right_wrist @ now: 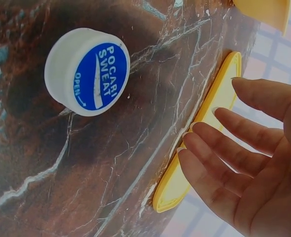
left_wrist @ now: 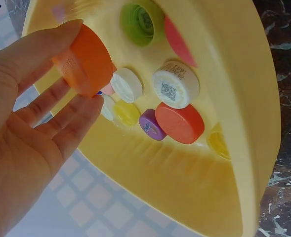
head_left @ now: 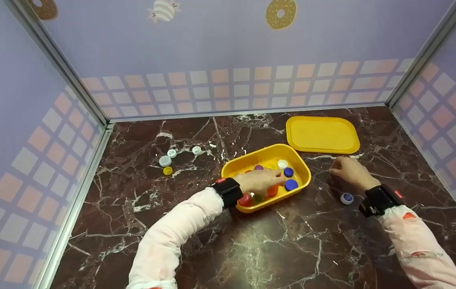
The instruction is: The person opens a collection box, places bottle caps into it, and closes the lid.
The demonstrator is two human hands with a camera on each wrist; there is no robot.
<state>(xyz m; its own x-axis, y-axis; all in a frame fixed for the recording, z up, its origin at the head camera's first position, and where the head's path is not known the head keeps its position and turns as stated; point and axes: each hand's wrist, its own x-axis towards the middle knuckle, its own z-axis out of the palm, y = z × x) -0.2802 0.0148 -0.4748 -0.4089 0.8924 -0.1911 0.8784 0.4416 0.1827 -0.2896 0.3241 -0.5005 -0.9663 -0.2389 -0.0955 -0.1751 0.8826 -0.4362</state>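
Note:
My left hand [head_left: 260, 181] reaches into a yellow plastic box [head_left: 228, 167] of bottle caps. In the left wrist view its thumb and fingers pinch an orange bottle cap [left_wrist: 88, 61] above the others. Around it lie a white cap with a printed code [left_wrist: 176, 84], a red cap [left_wrist: 180, 122], a purple cap [left_wrist: 152, 124] and a green cap [left_wrist: 135, 22]. Over the table to the right of the box, my right hand [head_left: 351, 172] is empty, its fingers loosely bent. Nearest to it lies a white cap with a blue Pocari Sweat label [right_wrist: 88, 71].
A yellow lid [head_left: 323, 135] lies flat behind the box. Left on the marble-patterned table are several caps, among them a larger white cap [head_left: 165, 161] and a yellow cap [head_left: 167, 171]. Patterned panels [head_left: 228, 48] enclose the table at the back and sides.

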